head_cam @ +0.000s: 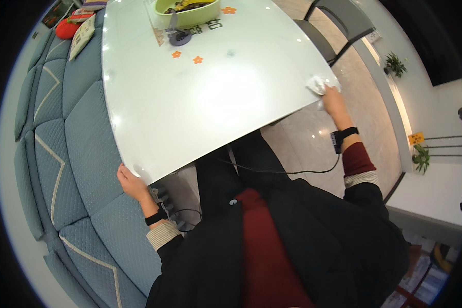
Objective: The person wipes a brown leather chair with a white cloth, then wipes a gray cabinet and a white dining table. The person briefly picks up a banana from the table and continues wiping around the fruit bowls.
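Observation:
A white glossy tabletop (169, 127) spreads out before me. At its near right corner my right hand (334, 102) holds a crumpled white tissue or cloth (316, 84) against the surface, and part of it hangs past the edge. My left hand (133, 184) touches the near left corner, fingers along the rim. Whether those fingers grip the underside is hidden. Black straps circle both wrists, and a small device (336, 142) with a black cable (312, 171) sits on the right one.
Farther up the table stand a light green bowl (192, 17) with yellow and dark contents and a small purple-grey stand (180, 37). Orange flower decals (198, 60) mark the top. A blue quilted sofa (92, 138) borders the left, a grey chair (342, 19) the far right.

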`<action>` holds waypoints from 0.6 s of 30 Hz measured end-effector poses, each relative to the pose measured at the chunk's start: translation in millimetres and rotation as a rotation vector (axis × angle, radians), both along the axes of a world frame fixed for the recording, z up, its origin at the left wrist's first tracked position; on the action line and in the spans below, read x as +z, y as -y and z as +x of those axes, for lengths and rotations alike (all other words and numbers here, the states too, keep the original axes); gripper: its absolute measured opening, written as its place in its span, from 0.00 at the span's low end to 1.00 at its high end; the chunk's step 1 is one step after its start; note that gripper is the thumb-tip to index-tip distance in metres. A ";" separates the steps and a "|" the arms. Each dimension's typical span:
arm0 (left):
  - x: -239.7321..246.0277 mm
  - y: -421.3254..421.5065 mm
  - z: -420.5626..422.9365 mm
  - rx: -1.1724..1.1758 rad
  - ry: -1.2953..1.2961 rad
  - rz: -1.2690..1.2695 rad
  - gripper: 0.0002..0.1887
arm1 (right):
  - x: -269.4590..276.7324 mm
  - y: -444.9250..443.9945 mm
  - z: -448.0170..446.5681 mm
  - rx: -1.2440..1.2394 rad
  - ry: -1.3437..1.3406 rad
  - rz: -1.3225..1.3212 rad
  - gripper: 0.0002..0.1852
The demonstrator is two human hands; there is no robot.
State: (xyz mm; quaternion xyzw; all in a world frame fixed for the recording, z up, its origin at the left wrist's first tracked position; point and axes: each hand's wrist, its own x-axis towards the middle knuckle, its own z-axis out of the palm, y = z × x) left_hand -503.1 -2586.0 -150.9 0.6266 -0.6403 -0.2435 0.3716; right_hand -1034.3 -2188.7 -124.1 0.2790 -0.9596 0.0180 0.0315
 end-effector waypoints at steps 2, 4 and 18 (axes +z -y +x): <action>-2.3 1.5 1.2 -0.006 0.004 0.004 0.24 | -0.9 11.7 26.9 0.034 0.012 -0.022 0.19; -4.1 2.3 1.7 -0.007 -0.018 0.013 0.24 | 1.8 23.4 44.3 0.083 -0.018 -0.053 0.19; -3.0 5.8 0.7 0.033 0.086 0.126 0.24 | 34.1 35.0 52.8 0.115 0.179 -0.180 0.32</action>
